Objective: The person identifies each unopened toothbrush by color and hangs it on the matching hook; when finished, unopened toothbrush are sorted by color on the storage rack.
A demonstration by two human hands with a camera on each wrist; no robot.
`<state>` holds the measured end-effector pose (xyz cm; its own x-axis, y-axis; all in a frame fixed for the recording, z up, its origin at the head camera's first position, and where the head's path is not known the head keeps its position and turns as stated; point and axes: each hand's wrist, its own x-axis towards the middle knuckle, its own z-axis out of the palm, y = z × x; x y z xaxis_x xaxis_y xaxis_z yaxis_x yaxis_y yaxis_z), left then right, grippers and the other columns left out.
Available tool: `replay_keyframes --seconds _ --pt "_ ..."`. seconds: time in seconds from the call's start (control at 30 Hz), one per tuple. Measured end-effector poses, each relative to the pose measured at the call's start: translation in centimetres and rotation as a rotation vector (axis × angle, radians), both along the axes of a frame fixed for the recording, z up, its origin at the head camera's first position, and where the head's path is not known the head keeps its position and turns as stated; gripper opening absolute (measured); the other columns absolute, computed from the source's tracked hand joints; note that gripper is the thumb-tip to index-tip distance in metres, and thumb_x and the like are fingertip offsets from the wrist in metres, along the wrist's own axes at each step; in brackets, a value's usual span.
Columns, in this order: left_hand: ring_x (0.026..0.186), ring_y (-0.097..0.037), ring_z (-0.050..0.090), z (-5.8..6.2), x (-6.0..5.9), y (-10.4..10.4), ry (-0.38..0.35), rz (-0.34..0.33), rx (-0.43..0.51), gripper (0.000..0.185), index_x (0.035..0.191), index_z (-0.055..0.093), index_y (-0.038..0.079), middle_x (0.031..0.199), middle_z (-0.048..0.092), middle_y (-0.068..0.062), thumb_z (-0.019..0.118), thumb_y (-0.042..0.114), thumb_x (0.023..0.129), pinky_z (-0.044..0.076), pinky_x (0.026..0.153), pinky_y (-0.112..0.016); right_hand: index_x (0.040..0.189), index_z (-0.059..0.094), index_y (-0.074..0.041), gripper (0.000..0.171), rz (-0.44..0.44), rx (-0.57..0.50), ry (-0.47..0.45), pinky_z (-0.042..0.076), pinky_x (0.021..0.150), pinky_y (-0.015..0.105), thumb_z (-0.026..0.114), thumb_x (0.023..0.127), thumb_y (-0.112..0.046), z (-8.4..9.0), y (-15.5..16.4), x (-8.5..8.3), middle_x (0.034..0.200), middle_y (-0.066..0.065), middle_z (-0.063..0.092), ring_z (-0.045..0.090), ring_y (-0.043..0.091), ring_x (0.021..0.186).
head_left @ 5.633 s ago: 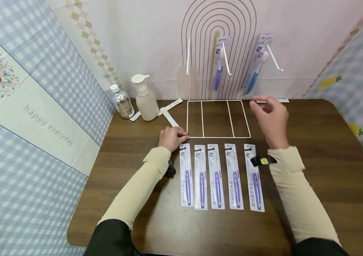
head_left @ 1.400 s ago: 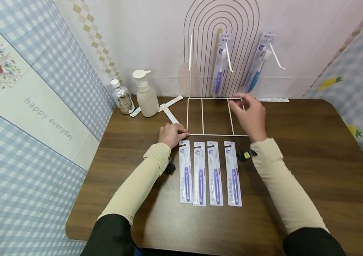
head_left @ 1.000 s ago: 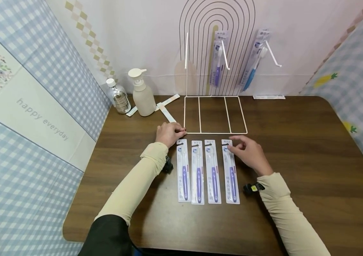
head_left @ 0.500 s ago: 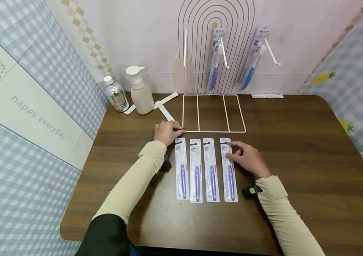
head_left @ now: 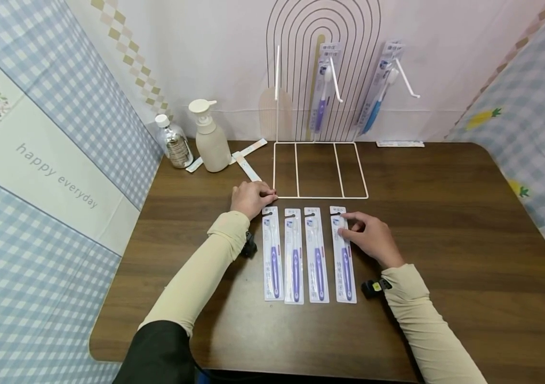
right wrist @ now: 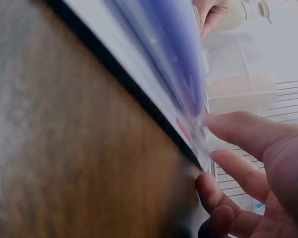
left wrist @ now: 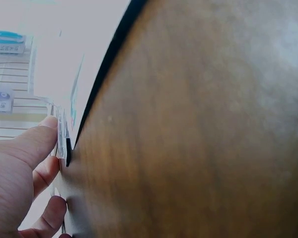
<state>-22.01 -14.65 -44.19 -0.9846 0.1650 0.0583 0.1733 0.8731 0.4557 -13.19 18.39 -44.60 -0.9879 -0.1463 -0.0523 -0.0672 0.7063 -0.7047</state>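
Observation:
In the head view, several boxed-in-plastic toothbrushes with purple handles lie in a row; the rightmost toothbrush pack has my right hand at its upper end. The thumb and index finger pinch its right edge near the hang slot, the other fingers curled beneath. My left hand pinches the front left corner of a white wire display rack. Close below that hand lies the leftmost toothbrush pack. On the rack's hooks hang a purple toothbrush pack and a blue toothbrush pack.
A pump bottle and a silvery bottle stand at the back left, with white paper strips around them. Another white strip lies along the back edge. The rack's left hook carries nothing. Curtains line the back and sides.
The former rightmost toothbrush pack has left the row. My right hand has come from beside the rack to the pack now at the row's right end. My left hand stays at the rack's corner.

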Motion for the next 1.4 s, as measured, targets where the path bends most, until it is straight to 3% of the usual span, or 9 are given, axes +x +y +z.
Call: replay_keyframes --seconds 0.17,0.33,0.47,0.57,0.77,0.97,1.1,1.23,1.4 --pt "0.104 -0.023 0.068 -0.1 -0.1 0.1 0.0 -0.006 0.007 0.017 0.107 0.087 0.027 0.111 0.078 0.012 0.077 0.039 0.098 0.041 0.089 -0.047 0.135 0.073 -0.01 0.044 -0.012 -0.038 0.094 0.045 0.074 0.037 0.082 0.095 -0.026 1.4 0.2 0.0 0.089 0.006 0.076 0.06 0.02 0.077" --pt "0.103 -0.022 0.068 -0.2 -0.2 0.0 -0.007 -0.001 0.011 0.018 0.107 0.087 0.027 0.111 0.078 0.012 0.078 0.039 0.098 0.041 0.089 -0.046 0.134 0.075 -0.014 0.042 -0.038 -0.045 0.297 0.045 0.062 0.027 0.083 0.095 -0.026 5.5 -0.3 -0.2 0.088 0.005 0.078 0.066 0.016 0.073" --pt "0.103 -0.022 0.069 -0.2 -0.1 -0.1 -0.004 0.003 0.01 0.018 0.108 0.087 0.027 0.111 0.078 0.011 0.078 0.039 0.098 0.041 0.089 -0.047 0.132 0.077 -0.019 0.041 -0.083 -0.075 0.532 0.034 0.049 0.02 0.086 0.092 -0.022 9.8 -1.2 -0.3 0.085 0.003 0.077 0.052 0.01 0.054" --pt "0.103 -0.022 0.069 -0.1 0.0 -0.2 -0.012 0.002 0.009 0.019 0.108 0.087 0.027 0.111 0.078 0.011 0.077 0.039 0.098 0.041 0.089 -0.047 0.131 0.077 -0.022 0.042 -0.11 -0.14 0.675 0.028 0.047 0.019 0.087 0.09 -0.018 13.0 -2.0 -0.4 0.084 0.004 0.077 0.037 0.008 0.047" --pt "0.104 -0.023 0.068 0.0 -0.1 -0.2 -0.013 0.002 0.008 0.018 0.108 0.087 0.026 0.112 0.078 0.011 0.077 0.039 0.098 0.041 0.089 -0.047 0.13 0.076 -0.023 0.042 -0.147 -0.23 0.796 0.024 0.051 0.018 0.087 0.09 -0.014 17.1 -3.5 -1.4 0.084 0.01 0.077 0.032 0.004 0.049" --pt "0.106 -0.023 0.068 0.0 -0.2 -0.1 -0.012 -0.006 -0.005 0.019 0.109 0.087 0.027 0.114 0.078 0.012 0.077 0.039 0.098 0.042 0.09 -0.046 0.129 0.076 -0.026 0.043 -0.192 -0.302 0.744 0.039 0.057 0.013 0.087 0.09 -0.015 17.9 -4.7 -2.7 0.092 0.012 0.08 0.053 -0.002 0.059" --pt "0.106 -0.022 0.068 0.0 -0.2 0.0 -0.013 -0.005 -0.006 0.019 0.109 0.086 0.027 0.114 0.078 0.012 0.077 0.039 0.098 0.042 0.09 -0.046 0.13 0.075 -0.029 0.043 -0.192 -0.31 0.737 0.04 0.057 0.014 0.087 0.09 -0.019 17.5 -5.5 -3.7 0.096 0.008 0.081 0.06 0.0 0.065" --pt "0.105 -0.021 0.069 0.1 -0.1 0.0 -0.01 -0.003 -0.002 0.018 0.109 0.086 0.027 0.113 0.078 0.012 0.078 0.038 0.098 0.041 0.09 -0.046 0.131 0.075 -0.026 0.041 -0.208 -0.267 0.772 0.034 0.056 0.018 0.086 0.091 -0.022 16.7 -6.2 -5.2 0.095 0.007 0.081 0.057 -0.001 0.067" --pt "0.106 -0.023 0.068 0.3 0.1 0.0 -0.012 -0.006 -0.003 0.019 0.111 0.086 0.027 0.114 0.078 0.011 0.077 0.038 0.098 0.041 0.091 -0.046 0.129 0.077 -0.018 0.039 -0.251 -0.22 0.756 0.028 0.054 0.023 0.086 0.092 -0.024 15.8 -7.0 -8.3 0.096 0.008 0.081 0.042 -0.003 0.052"
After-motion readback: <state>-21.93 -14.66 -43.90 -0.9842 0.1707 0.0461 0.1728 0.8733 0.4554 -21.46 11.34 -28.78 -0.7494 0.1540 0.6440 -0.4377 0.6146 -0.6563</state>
